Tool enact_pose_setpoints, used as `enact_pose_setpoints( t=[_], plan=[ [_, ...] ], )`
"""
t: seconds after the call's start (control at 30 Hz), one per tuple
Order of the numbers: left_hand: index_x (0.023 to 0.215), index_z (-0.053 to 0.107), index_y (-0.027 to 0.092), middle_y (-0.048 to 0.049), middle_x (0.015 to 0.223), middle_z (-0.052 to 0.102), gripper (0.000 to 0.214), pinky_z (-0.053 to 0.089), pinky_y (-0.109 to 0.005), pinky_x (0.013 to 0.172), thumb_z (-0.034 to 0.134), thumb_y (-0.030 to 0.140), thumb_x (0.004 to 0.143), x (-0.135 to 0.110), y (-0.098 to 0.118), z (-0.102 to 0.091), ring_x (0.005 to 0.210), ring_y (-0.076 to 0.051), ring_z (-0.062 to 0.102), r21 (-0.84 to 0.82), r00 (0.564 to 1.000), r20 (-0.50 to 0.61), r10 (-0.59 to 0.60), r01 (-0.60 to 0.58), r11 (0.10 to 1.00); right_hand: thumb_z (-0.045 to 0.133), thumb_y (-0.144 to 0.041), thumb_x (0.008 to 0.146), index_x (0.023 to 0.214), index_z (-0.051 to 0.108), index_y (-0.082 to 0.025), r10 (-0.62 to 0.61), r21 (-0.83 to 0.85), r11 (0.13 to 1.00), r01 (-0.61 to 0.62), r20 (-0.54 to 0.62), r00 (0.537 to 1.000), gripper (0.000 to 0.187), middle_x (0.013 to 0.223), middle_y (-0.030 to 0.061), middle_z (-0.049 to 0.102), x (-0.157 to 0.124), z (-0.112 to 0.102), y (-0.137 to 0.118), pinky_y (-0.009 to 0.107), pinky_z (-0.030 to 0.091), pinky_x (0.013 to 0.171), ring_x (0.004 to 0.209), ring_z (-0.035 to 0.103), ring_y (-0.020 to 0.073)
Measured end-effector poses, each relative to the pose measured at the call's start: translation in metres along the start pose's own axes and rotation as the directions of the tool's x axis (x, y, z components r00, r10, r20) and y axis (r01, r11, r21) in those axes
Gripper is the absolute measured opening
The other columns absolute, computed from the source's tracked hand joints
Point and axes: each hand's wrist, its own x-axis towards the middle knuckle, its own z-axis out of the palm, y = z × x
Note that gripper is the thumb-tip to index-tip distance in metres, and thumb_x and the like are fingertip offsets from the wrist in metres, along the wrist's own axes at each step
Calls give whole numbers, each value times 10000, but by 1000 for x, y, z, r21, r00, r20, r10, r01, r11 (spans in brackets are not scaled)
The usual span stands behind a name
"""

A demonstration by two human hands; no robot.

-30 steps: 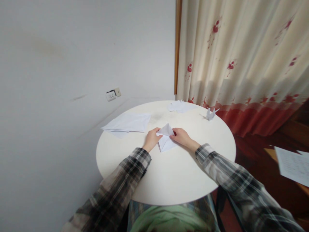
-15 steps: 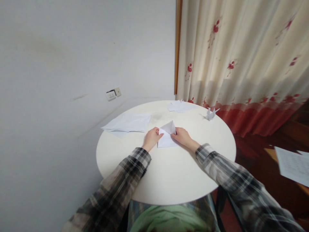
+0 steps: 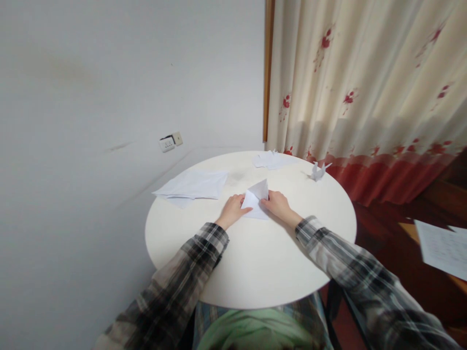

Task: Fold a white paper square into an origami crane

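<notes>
A partly folded white paper (image 3: 257,201) lies near the middle of the round white table (image 3: 255,262), one pointed flap standing up. My left hand (image 3: 233,210) rests on the paper's left side, fingers stretched towards it and pressing it down. My right hand (image 3: 278,203) pinches the raised flap at its right edge, fingers closed on the paper. Both arms wear plaid sleeves.
A stack of white sheets (image 3: 193,185) lies at the table's back left. Crumpled or folded papers (image 3: 270,159) sit at the far edge, and a small paper crane (image 3: 318,171) stands at the back right. A curtain (image 3: 365,87) hangs behind; a printed sheet (image 3: 443,248) lies at right.
The paper has been folded smaller and shifted a little away and to the right. The raised flap now stands more upright, and both hands have moved with it.
</notes>
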Motion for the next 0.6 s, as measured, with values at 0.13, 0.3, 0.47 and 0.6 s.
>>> enact_pose_setpoints(
  t=[0.13, 0.3, 0.47, 0.6],
  plan=[
    [888, 590, 150, -36, 781, 554, 315, 391, -291, 708, 668, 369, 674, 0, -2, 1, 739, -179, 502, 11, 1000, 3, 26, -26, 1000, 479, -294, 770, 964, 536, -135, 9, 152, 988, 31, -258, 966, 257, 852, 89, 614, 4, 2, 4, 275, 391, 636, 763, 549, 195],
    [878, 581, 143, -23, 757, 542, 336, 379, -280, 675, 670, 387, 666, 0, -5, 5, 710, -169, 499, 26, 1000, -12, 21, -20, 999, 475, -198, 759, 1042, 481, -142, -170, 170, 908, 383, -685, 708, 289, 965, 109, 545, 4, -1, 4, 378, 409, 801, 915, 488, 226],
    [785, 552, 155, -5, 697, 522, 226, 359, -265, 627, 650, 326, 674, 1, -1, 4, 680, -163, 489, 36, 1000, -22, 9, -8, 999, 441, -141, 787, 1006, 498, -176, -546, 29, 719, 694, -595, 590, 229, 934, 90, 563, -13, -3, -14, 342, 411, 767, 896, 506, 202],
    [784, 515, 168, 5, 683, 532, 88, 352, -244, 606, 567, 188, 715, -1, 5, 2, 658, -145, 502, -35, 1000, 6, -18, 19, 999, 434, -187, 835, 888, 536, -165, -637, 71, 734, 676, -273, 721, 117, 746, 37, 574, -25, 1, -29, 236, 362, 622, 671, 501, 134]
  ],
)
